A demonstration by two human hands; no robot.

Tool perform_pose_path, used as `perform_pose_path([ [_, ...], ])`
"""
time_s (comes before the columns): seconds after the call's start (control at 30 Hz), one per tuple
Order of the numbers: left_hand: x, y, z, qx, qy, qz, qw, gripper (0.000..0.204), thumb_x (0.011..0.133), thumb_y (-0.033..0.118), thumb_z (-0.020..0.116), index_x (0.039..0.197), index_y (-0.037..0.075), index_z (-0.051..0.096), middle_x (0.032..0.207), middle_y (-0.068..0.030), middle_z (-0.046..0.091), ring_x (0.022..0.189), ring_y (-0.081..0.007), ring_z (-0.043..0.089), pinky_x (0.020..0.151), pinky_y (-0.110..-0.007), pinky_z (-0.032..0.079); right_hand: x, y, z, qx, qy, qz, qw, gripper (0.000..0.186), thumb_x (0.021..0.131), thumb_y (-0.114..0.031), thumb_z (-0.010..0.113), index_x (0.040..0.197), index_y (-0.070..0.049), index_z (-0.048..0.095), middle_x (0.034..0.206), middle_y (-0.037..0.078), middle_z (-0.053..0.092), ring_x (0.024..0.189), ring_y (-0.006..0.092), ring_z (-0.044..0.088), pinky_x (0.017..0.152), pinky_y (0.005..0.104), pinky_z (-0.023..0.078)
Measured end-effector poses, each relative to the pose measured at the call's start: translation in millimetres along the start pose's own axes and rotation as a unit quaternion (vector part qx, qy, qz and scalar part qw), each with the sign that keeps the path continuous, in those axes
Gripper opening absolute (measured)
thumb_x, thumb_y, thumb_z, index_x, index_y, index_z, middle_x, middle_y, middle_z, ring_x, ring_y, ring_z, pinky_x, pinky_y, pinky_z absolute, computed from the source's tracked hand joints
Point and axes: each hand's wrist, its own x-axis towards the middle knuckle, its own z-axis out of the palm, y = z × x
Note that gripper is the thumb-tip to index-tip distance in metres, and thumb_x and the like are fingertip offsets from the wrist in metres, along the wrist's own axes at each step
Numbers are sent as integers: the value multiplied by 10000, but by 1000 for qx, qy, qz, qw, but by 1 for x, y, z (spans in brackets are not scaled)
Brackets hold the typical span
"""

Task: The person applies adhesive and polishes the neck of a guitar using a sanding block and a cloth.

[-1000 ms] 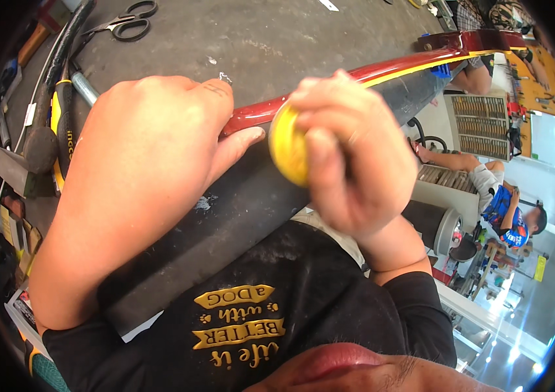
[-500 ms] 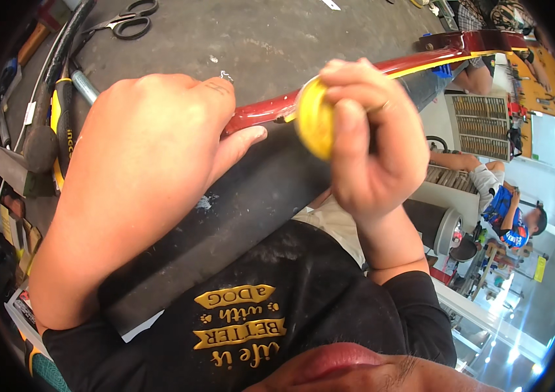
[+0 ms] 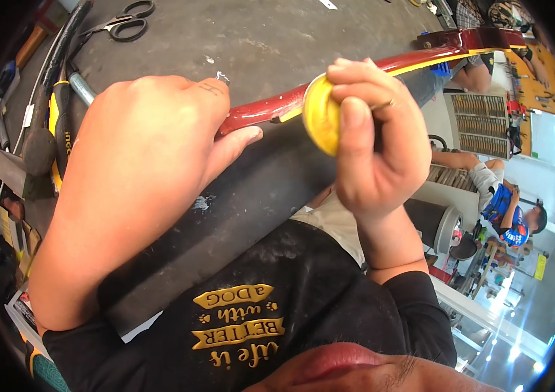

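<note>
My left hand is closed round one end of a long, glossy dark-red piece with a yellow edge, shaped like an instrument's neck, lying slantwise along the bench's dark front edge. In my right hand is a round yellow pad or disc, gripped between thumb and curled fingers, right at the middle of the red piece; whether it touches the piece I cannot tell. The far end of the piece widens into a curved shape at the upper right.
Black scissors, yellow-black tools and other hand tools crowd the bench's left. A seated co-worker in blue is at right, others near the top right. A pegboard, slatted racks and a metal bin stand at right.
My right hand has moved up and to the right along the red piece with the yellow disc. My left hand has stayed at nearly the same spot on the piece.
</note>
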Motion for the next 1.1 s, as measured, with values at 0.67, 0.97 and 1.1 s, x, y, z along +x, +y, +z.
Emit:
perform_pose_path([
  [0.67, -1, 1, -2, 7, -3, -14, 1000, 388, 941, 292, 883, 889, -2, 636, 800, -189, 677, 775, -435, 691, 703, -526, 538, 4, -5, 3, 6, -6, -10, 1000, 126, 1090, -48, 656, 1105, 45, 739, 1171, 200, 819, 1136, 359, 801, 1129, 542, 574],
  [0.97, 0, 0, -2, 3, -8, 0, 1000, 404, 946, 311, 883, 883, -1, 634, 808, -184, 685, 794, -433, 697, 710, -529, 541, 0, -22, 2, 26, -39, -22, 999, 123, 1095, -49, 656, 1119, 30, 746, 1195, 203, 815, 1174, 372, 797, 1134, 560, 574],
  [1.1, 1, 0, -1, 7, -10, -5, 1000, 408, 946, 316, 881, 885, -3, 635, 807, -186, 687, 798, -434, 699, 710, -528, 540, 2, -2, 1, -11, 2, 2, 1000, 130, 1095, -46, 651, 1111, 43, 744, 1201, 213, 811, 1154, 359, 795, 1117, 542, 578],
])
